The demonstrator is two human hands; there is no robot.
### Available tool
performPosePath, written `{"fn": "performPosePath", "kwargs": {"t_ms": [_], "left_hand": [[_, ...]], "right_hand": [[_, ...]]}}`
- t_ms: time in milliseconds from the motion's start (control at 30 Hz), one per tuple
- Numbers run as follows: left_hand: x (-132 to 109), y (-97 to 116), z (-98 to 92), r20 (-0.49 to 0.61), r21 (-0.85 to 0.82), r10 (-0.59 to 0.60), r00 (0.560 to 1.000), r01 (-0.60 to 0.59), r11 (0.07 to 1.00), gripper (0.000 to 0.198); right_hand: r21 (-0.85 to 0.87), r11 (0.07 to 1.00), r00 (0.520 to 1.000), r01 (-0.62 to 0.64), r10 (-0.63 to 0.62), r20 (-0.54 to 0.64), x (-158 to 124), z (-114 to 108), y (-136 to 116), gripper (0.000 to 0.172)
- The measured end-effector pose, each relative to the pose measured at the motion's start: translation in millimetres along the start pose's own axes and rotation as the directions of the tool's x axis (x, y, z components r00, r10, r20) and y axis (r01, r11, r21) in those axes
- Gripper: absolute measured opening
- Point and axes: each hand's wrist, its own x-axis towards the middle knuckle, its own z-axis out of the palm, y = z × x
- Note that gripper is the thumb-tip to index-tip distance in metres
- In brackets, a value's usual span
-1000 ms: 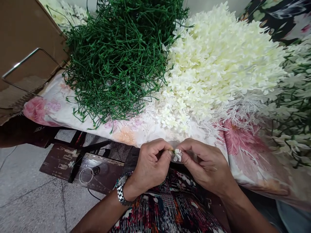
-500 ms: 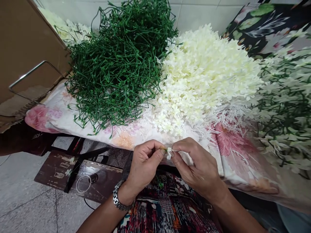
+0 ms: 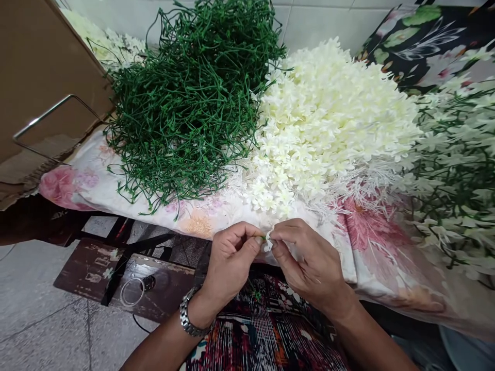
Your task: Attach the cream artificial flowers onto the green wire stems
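Observation:
My left hand (image 3: pixel 234 255) pinches a thin green plastic stem between thumb and forefinger; only a bit of its tip shows. Right against it, my right hand (image 3: pixel 309 263) has thumb and forefinger closed on a small white artificial flower (image 3: pixel 268 241). Flower and stem tip meet between the fingertips, above my lap at the table's front edge. Beyond my left hand lies a big tangled heap of green plastic stems (image 3: pixel 185 113). A mound of cream-white artificial flowers (image 3: pixel 328 118) rises behind my right hand. Stems bearing white flowers (image 3: pixel 460 170) are piled at the far right.
A floral cloth (image 3: pixel 228 214) covers the table. At the left stand a cardboard box (image 3: pixel 46 67) and a bent metal wire handle (image 3: pixel 54 111). Below the table is a dark wooden board (image 3: pixel 166 288) with a clear ring (image 3: pixel 132 291) on it. A tiled wall closes off the back.
Both hands stay almost in place. The white flower has turned slightly between the fingertips, and my right fingers have shifted a little on it.

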Motion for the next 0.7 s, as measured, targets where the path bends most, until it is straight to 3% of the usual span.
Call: {"fn": "performPosePath", "kwargs": {"t_ms": [167,700], "left_hand": [[-1.1,-0.2,2.7,-0.023,0.051,-0.008,1.000,0.009,0.999,0.011],[-1.4,4.0,6.1,-0.071,0.145,0.054,0.996,-0.043,0.988,0.013]], "right_hand": [[0.008,0.999,0.999,-0.044,0.044,0.025,-0.8,-1.7,-1.5,0.013],[0.063,0.993,0.994,-0.096,0.100,-0.052,-7.1,10.4,2.2,0.019]]}}
